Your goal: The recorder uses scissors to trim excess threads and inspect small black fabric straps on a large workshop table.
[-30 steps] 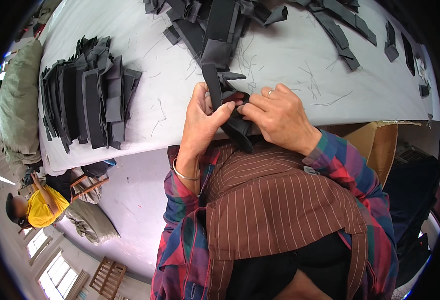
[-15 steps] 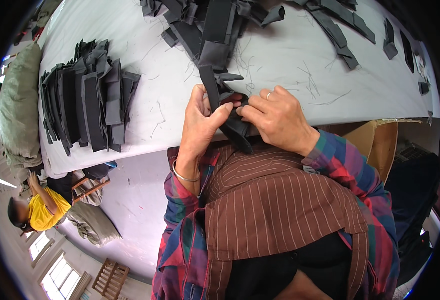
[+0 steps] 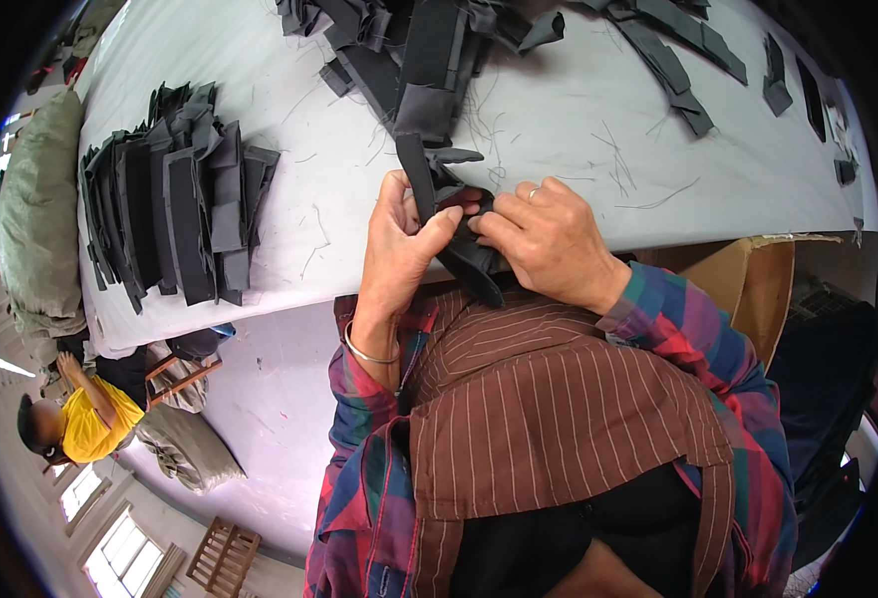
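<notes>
We record: table, white-grey, flecked with dark threads. Fabric piece at frame centre, black to dark grey. Stack, upper left, charcoal and black. Pile, top centre, the same dark greys; strips, upper right, dark grey. Apron, brown with thin pale stripes. Sleeves, plaid in red, teal and purple. Bangle, silver. Box, right, tan. Sack, far left, dull green. Shirt, lower left, yellow.
</notes>
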`<state>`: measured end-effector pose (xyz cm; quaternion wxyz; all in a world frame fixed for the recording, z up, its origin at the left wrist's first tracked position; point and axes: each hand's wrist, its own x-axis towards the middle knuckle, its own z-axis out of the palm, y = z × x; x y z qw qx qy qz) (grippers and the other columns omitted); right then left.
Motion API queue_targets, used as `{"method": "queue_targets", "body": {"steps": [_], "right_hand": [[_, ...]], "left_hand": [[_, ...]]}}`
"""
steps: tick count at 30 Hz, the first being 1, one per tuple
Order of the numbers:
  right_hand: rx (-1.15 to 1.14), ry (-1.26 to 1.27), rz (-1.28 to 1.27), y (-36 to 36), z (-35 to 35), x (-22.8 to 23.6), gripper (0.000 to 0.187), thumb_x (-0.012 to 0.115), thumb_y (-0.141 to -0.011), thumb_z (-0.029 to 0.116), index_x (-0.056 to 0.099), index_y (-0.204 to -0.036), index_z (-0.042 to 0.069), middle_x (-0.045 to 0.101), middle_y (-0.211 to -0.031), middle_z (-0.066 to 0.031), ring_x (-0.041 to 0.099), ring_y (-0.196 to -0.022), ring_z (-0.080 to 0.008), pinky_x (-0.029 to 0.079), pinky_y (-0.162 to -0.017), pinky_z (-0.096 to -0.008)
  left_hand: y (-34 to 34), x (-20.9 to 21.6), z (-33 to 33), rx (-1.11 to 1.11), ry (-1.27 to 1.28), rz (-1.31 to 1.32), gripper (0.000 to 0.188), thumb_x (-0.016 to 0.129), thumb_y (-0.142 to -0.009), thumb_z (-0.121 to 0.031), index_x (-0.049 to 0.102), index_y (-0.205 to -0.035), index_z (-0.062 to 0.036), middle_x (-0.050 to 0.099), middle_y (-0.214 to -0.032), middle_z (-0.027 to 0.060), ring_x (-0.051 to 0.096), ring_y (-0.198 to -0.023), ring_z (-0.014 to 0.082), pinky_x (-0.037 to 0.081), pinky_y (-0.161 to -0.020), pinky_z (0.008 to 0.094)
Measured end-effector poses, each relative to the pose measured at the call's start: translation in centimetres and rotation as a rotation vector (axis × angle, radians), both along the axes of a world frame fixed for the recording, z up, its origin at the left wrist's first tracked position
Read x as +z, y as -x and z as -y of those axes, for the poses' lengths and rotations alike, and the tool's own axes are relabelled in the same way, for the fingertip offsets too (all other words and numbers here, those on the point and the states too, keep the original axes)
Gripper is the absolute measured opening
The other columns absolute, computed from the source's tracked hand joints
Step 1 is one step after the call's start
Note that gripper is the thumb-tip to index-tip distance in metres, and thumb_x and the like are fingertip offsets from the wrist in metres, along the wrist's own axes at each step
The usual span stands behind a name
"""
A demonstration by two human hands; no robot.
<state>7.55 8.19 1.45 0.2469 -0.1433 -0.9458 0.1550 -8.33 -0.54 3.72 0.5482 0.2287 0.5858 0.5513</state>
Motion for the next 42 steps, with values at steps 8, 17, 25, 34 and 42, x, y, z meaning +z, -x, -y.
{"method": "queue_targets", "body": {"steps": [8,17,25,34,42], "right_hand": [[-0.033,0.018,-0.018,0.0,0.4,0.0,0.006,0.064,-0.074,0.014,0.06,-0.076,0.01,0.052,-0.068,0.0005,0.053,-0.064,-0.0159,0.038,-0.058,-0.0309],[-0.047,0.049,0.005,-0.6,0.4,1.0,0.011,0.068,-0.074,0.016,0.061,-0.081,0.01,0.053,-0.07,-0.0005,0.054,-0.067,-0.0172,0.039,-0.059,-0.0318],[-0.058,0.034,-0.003,-0.2,0.7,0.2,0.011,0.067,-0.075,0.016,0.059,-0.078,0.01,0.052,-0.07,-0.0009,0.053,-0.067,-0.0172,0.039,-0.059,-0.0327],[-0.057,0.012,-0.003,0.0,0.9,0.4,0.009,0.065,-0.076,0.015,0.058,-0.076,0.01,0.052,-0.069,-0.0007,0.053,-0.066,-0.017,0.039,-0.058,-0.0326],[-0.065,0.111,0.01,-0.2,0.9,0.5,0.008,0.067,-0.075,0.014,0.061,-0.078,0.009,0.057,-0.07,-0.0011,0.055,-0.066,-0.0189,0.039,-0.058,-0.0332]], "left_hand": [[0.0,-0.1,0.0,0.011,-0.017,0.016,0.032,0.057,-0.085,0.001,0.042,-0.113,0.0017,0.063,-0.106,0.0166,0.062,-0.096,0.0178,0.051,-0.086,0.03],[-0.1,0.0,0.1,0.016,-0.017,-0.009,0.031,0.057,-0.084,0.001,0.042,-0.112,0.0019,0.063,-0.105,0.0167,0.062,-0.097,0.0179,0.051,-0.086,0.0291],[-0.3,0.0,0.0,0.024,-0.016,-0.018,0.03,0.057,-0.085,0.0,0.041,-0.111,0.0019,0.063,-0.105,0.0175,0.062,-0.096,0.0181,0.052,-0.084,0.0302],[-0.2,0.0,0.1,0.025,-0.028,-0.023,0.03,0.057,-0.085,-0.001,0.042,-0.111,0.0018,0.063,-0.105,0.017,0.062,-0.096,0.0178,0.052,-0.085,0.0298],[-0.3,-0.4,0.3,0.024,-0.02,-0.028,0.031,0.058,-0.085,0.0,0.042,-0.111,0.0016,0.063,-0.104,0.0162,0.062,-0.095,0.0173,0.051,-0.084,0.0293]]}}
